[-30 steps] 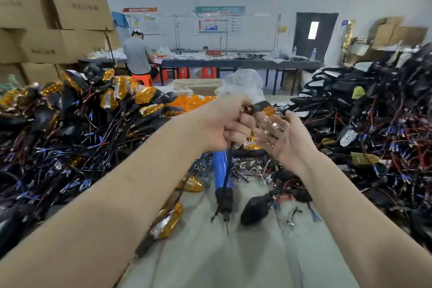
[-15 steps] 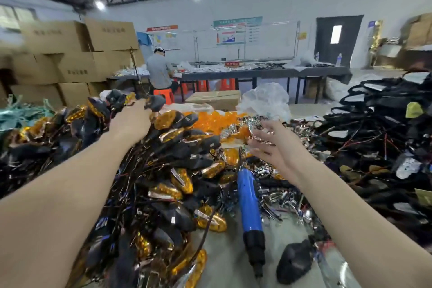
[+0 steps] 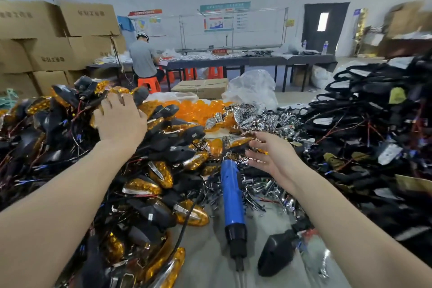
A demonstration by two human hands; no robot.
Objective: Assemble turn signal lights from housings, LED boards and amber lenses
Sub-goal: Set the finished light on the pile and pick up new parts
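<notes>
Grips both slack: left hand (image 3: 120, 121) on light pile (image 3: 140, 186), right hand (image 3: 273, 156) near one screwdriver (image 3: 231, 196).

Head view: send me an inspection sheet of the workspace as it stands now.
surface: grey table, visible only in front between the piles.
job's things: finished lights heaped left; amber lenses and chrome parts at the back; wired black housings piled right; lone housing and blue screwdriver in front.
clutter: clear plastic bag behind.
grips: left hand rests on the finished lights; right hand open over loose parts.
cables: red and blue leads tangled through both piles; black cord beside the screwdriver.
surroundings: seated person, cardboard boxes, long table, dark door.
</notes>
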